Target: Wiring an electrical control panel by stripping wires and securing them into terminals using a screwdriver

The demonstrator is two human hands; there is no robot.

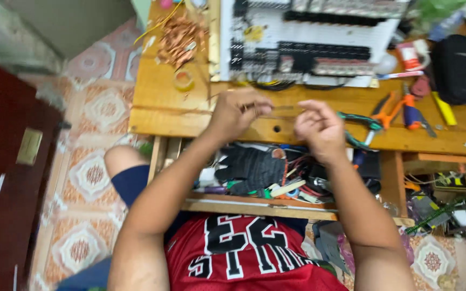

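Seen from a head-worn camera looking down, a seated person in a red jersey with black and white lettering works at a wooden desk (163, 110). The left hand (237, 114) is raised over the front edge of the desk, fingers curled shut and pinching one end of a thin wire (279, 108), which runs across, blurred, toward the right hand (319, 128). The right hand is loosely fisted just beside it, thumb and fingers drawn together; whether it actually grips the wire cannot be made out. Behind the hands, at the back of the desk, lies a white board (308, 40) set with rows of black electrical parts. To its left sits a heap of copper wire scraps (178, 36), and nearer the front a small roll of yellowish tape (183, 81). To the right of the hands lie green-handled pliers (360, 129), then orange-handled pliers (392, 108), a screwdriver with a yellow handle (444, 109) and a black pouch (456, 67). Below the desktop an open shelf (254, 205) holds a dark work glove (252, 167) among tangled cables and small tools. The floor (90, 172) is tiled in orange and pink floral patterns, and a dark red door (6, 161) stands at the far left.
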